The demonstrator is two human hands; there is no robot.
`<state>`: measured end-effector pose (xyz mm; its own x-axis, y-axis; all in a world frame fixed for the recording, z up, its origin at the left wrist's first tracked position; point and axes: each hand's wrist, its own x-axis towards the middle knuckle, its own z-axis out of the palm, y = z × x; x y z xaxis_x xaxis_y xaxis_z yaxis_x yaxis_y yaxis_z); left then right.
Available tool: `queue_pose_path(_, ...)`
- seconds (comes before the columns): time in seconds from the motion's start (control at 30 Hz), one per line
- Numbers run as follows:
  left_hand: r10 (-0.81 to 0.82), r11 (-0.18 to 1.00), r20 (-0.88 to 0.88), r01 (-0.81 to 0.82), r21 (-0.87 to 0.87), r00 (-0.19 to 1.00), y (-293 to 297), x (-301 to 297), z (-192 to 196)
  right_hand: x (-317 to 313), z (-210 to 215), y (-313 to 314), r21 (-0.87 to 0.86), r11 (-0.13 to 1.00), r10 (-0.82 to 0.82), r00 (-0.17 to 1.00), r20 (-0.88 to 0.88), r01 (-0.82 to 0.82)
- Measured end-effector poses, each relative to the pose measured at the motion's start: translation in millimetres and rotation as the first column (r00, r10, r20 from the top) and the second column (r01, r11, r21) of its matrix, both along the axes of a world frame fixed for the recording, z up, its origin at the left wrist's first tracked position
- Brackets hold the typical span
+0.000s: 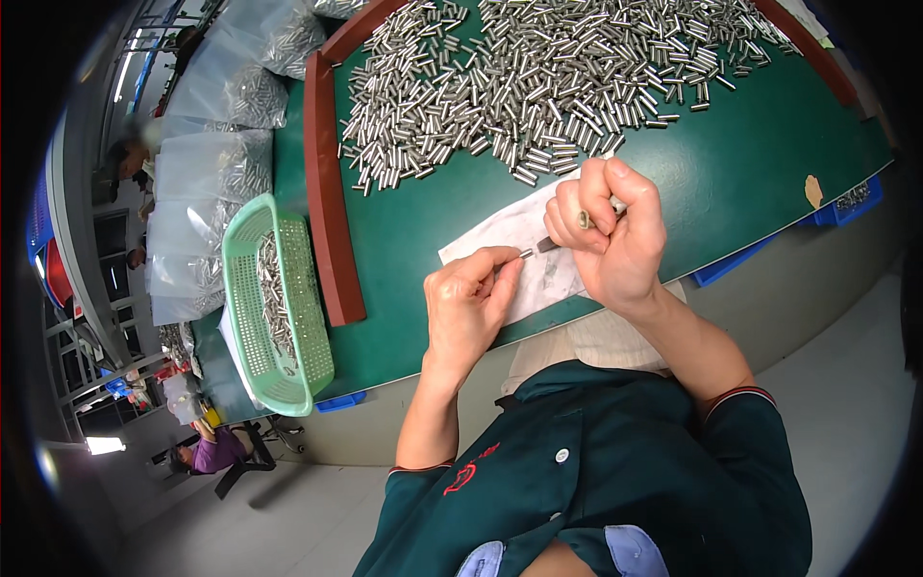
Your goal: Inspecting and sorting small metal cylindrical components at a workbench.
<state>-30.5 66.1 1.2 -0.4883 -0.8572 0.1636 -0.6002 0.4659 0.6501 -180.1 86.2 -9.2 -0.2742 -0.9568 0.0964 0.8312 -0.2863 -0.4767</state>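
My left hand (468,303) pinches one small silver metal pin (526,254) by its end, just above a smeared white paper sheet (500,240) on the green table (750,173). My right hand (611,236) is closed around a thin dark tool (546,245) whose tip meets the pin; a second pin-like piece (584,220) shows between its fingers. A large heap of the same silver pins (538,77) lies spread on the table beyond both hands.
A red-brown raised border (327,192) edges the table on the left. A light green perforated basket (274,308) holds more pins. Clear bags of pins (216,163) are stacked further left. Blue bins (846,207) hang under the table edge. Other people sit at far left.
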Motion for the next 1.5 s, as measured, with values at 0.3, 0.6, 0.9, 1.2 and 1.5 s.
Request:
queue_pose_path(0.3,-0.013,1.0,0.04,0.012,0.013,0.999,-1,-1,5,3,2,-1,0.019,0.999,0.027,1.0,-0.005,-0.027)
queue_pose_path(0.6,0.195,0.911,-0.29,-0.064,0.408,0.937,-2,5,6,2,1,-2,-0.003,0.999,0.049,0.999,-0.008,-0.049)
queue_pose_path(0.9,0.592,0.414,-0.657,0.523,0.745,0.467,-19,22,5,0,4,2,0.022,0.997,0.072,0.997,-0.022,-0.072)
queue_pose_path(1.2,0.617,0.412,-0.617,0.468,0.782,0.488,-22,22,9,0,6,0,0.049,0.997,0.069,0.996,-0.05,-0.066)
queue_pose_path(1.5,0.414,0.809,-0.499,-0.057,0.585,0.761,-50,26,13,-1,6,0,0.049,0.996,0.07,0.996,-0.052,-0.068)
